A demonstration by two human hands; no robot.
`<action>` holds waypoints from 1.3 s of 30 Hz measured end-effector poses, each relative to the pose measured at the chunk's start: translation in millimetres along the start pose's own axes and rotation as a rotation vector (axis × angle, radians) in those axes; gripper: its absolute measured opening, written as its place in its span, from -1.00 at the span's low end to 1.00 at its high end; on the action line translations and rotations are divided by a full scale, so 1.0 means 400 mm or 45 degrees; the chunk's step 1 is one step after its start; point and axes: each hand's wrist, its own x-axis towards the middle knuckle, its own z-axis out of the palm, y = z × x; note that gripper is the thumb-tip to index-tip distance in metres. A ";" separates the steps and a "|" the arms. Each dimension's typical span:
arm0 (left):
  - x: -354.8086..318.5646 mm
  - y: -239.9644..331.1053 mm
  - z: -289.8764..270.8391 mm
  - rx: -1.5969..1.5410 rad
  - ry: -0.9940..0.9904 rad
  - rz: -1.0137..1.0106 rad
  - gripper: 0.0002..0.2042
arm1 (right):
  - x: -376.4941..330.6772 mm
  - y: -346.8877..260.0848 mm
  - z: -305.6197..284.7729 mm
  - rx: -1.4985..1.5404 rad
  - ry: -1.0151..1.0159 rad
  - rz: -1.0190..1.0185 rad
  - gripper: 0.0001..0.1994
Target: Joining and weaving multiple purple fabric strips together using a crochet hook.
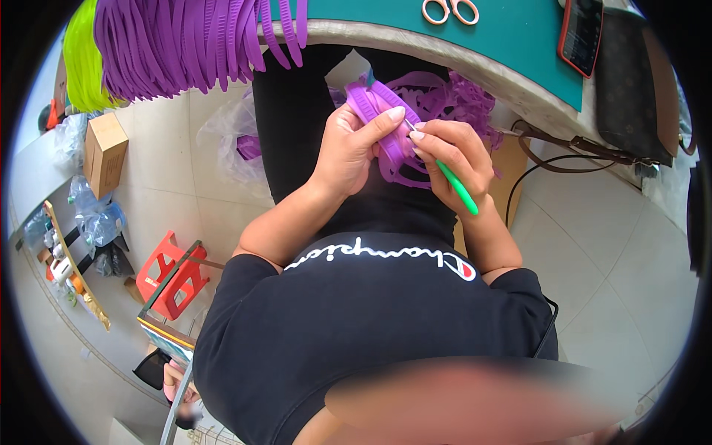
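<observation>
My left hand is closed around a purple rubber strap piece, with the thumb laid on top. It looks like ribbed, looped strips, and part of it is hidden behind the fingers. My right hand pinches a slim tool with a green handle, held like a pen. Its thin metal tip meets the purple piece beside my left thumb; the kind of tip is too small to make out. Beneath and behind the hands, a heap of purple rubber offcuts lies near my lap.
Purple ribbed straps and yellow-green straps hang over the green-topped table. Pink-handled scissors, a phone and a brown bag are farther right. A cardboard box, red stool and another person are left.
</observation>
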 end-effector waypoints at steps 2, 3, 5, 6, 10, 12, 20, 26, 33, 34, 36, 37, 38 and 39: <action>0.001 -0.002 0.002 0.013 0.015 0.023 -0.88 | -0.001 0.000 0.001 -0.020 -0.003 0.004 -0.81; 0.001 -0.002 0.003 0.027 0.029 0.043 -0.88 | -0.001 0.000 0.002 -0.042 -0.005 0.011 -0.80; 0.000 0.000 0.008 0.042 0.048 0.053 -0.89 | 0.002 0.001 0.003 -0.092 -0.008 -0.014 -0.80; -0.001 0.001 0.011 0.058 0.066 0.062 -0.89 | 0.005 0.002 0.003 -0.144 -0.011 -0.038 -0.79; 0.008 -0.017 0.008 0.309 0.089 0.300 -0.89 | 0.024 -0.022 -0.015 -0.299 -0.217 0.206 -0.85; 0.007 -0.004 0.003 0.482 0.116 0.321 -0.88 | 0.025 -0.016 -0.029 -0.129 -0.222 0.278 -0.88; -0.015 0.008 -0.009 0.305 -0.047 0.106 -0.83 | 0.018 0.014 -0.012 0.471 -0.038 0.782 -0.88; -0.030 -0.006 -0.033 0.401 -0.111 0.166 -0.74 | 0.005 0.009 0.005 0.841 -0.101 0.991 -0.71; -0.033 -0.008 -0.032 0.410 -0.147 0.171 -0.68 | 0.015 0.002 -0.014 0.891 -0.239 1.069 -0.68; -0.034 -0.007 -0.027 0.410 -0.148 0.172 -0.68 | 0.013 0.007 -0.015 0.890 -0.239 1.068 -0.68; -0.035 -0.008 -0.015 0.718 -0.110 0.357 -0.68 | 0.004 0.021 -0.017 1.213 -0.190 1.021 -0.67; -0.032 -0.014 -0.033 0.719 -0.108 0.358 -0.68 | 0.003 0.018 -0.023 1.214 -0.191 1.020 -0.67; -0.023 -0.020 -0.059 0.850 -0.067 0.357 -0.68 | 0.006 0.012 -0.033 1.238 -0.237 1.027 -0.66; -0.016 -0.029 -0.082 0.981 -0.025 0.353 -0.68 | 0.011 0.005 -0.043 1.261 -0.284 1.035 -0.66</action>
